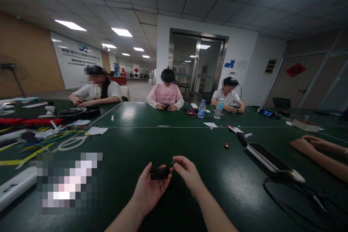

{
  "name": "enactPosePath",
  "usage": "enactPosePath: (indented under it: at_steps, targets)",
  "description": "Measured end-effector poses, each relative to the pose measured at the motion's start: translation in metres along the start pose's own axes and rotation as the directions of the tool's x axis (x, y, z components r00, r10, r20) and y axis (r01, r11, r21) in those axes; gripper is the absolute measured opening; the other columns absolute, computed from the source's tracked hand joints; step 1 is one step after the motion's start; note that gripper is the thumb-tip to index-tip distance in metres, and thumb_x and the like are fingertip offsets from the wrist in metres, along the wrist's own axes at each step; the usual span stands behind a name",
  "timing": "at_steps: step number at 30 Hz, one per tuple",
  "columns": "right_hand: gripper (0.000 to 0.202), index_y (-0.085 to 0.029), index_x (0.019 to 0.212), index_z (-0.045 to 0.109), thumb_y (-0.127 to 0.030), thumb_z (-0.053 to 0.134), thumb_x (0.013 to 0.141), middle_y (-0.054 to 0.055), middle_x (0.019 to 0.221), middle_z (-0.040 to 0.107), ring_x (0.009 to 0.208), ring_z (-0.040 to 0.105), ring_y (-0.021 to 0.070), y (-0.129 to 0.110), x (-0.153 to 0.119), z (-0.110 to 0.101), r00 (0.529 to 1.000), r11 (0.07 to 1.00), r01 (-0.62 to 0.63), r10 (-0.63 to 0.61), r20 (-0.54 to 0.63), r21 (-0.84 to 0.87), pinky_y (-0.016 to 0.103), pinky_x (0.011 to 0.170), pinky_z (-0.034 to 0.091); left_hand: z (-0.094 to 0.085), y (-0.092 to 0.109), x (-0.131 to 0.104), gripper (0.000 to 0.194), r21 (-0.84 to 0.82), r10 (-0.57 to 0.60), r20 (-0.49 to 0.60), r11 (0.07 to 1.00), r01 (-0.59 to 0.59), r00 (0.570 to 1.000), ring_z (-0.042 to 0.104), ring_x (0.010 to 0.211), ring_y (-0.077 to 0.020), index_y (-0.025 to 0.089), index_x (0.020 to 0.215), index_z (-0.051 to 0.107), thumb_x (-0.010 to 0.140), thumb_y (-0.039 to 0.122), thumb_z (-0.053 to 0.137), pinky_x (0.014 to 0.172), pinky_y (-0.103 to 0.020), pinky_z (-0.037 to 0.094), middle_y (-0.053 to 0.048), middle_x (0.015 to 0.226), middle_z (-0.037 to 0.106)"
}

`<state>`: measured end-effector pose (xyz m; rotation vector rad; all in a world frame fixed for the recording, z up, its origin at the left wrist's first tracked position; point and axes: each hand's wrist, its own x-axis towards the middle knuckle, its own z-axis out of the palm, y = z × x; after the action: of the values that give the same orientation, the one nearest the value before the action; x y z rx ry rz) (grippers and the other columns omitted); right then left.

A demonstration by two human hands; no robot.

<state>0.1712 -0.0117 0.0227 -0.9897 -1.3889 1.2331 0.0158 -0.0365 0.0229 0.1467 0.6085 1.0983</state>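
My left hand (152, 192) is turned palm up above the green table, its fingers curled round a small black object (160, 173) with an uneven surface. What kind of object it is, I cannot make out. To the right of it, my right hand (187, 174) pinches a tiny dark piece (173, 162) between thumb and fingertips. That piece is close to the black object; whether the two touch is not clear.
On the green table (130, 145) lie a white device with a dark screen (269, 157), black cables (288, 203), a small red item (226, 145), two water bottles (201, 108) and tangled wires (70, 143). Several people sit around; a co-worker's hands (307, 146) are at right.
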Motion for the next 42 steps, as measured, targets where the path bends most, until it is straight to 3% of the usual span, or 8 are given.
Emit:
enactPosePath:
  at_steps: [6, 19, 34, 42]
  targets:
    - [0.034, -0.020, 0.096, 0.062, -0.042, 0.061, 0.071, 0.005, 0.094, 0.064, 0.094, 0.057, 0.0216, 0.003, 0.003, -0.009, 0.993, 1.000, -0.019, 0.017, -0.120, -0.015, 0.037, 0.086, 0.043, 0.003, 0.001, -0.002, 0.033, -0.019, -0.006, -0.010, 1.000, 0.005, 1.000, 0.066, 0.074, -0.0236, 0.008, 0.098, 0.053, 0.082, 0.037, 0.046, 0.061, -0.033, 0.054, -0.019, 0.097, 0.063]
    - [0.025, -0.020, 0.094, 0.061, -0.034, 0.055, 0.074, 0.004, 0.091, 0.058, 0.087, 0.056, 0.0192, 0.004, 0.004, -0.016, 0.979, 0.989, -0.077, 0.098, -0.177, 0.123, 0.036, 0.081, 0.045, -0.001, 0.001, 0.001, 0.040, -0.014, 0.026, -0.034, 1.000, -0.026, 0.999, 0.065, 0.079, -0.0239, 0.007, 0.105, 0.050, 0.082, 0.039, 0.045, 0.066, -0.031, 0.054, -0.022, 0.105, 0.059]
    - [0.028, -0.019, 0.092, 0.063, -0.031, 0.065, 0.067, 0.004, 0.091, 0.062, 0.091, 0.057, 0.0199, 0.000, 0.001, -0.004, 0.991, 0.992, -0.056, 0.069, -0.117, 0.115, 0.034, 0.085, 0.042, 0.000, -0.001, 0.000, 0.036, 0.011, 0.021, -0.034, 1.000, -0.020, 0.999, 0.066, 0.076, -0.0235, 0.008, 0.101, 0.053, 0.083, 0.038, 0.045, 0.064, -0.034, 0.054, -0.019, 0.097, 0.062]
    - [0.026, -0.020, 0.092, 0.062, -0.033, 0.065, 0.069, 0.004, 0.088, 0.065, 0.083, 0.060, 0.0191, -0.003, -0.004, 0.004, 0.999, 1.000, -0.012, 0.012, 0.046, -0.001, 0.035, 0.077, 0.046, 0.002, -0.003, 0.000, 0.036, 0.029, 0.022, -0.009, 0.999, -0.021, 1.000, 0.065, 0.077, -0.0216, 0.007, 0.098, 0.055, 0.083, 0.038, 0.045, 0.070, -0.032, 0.054, -0.015, 0.089, 0.064]
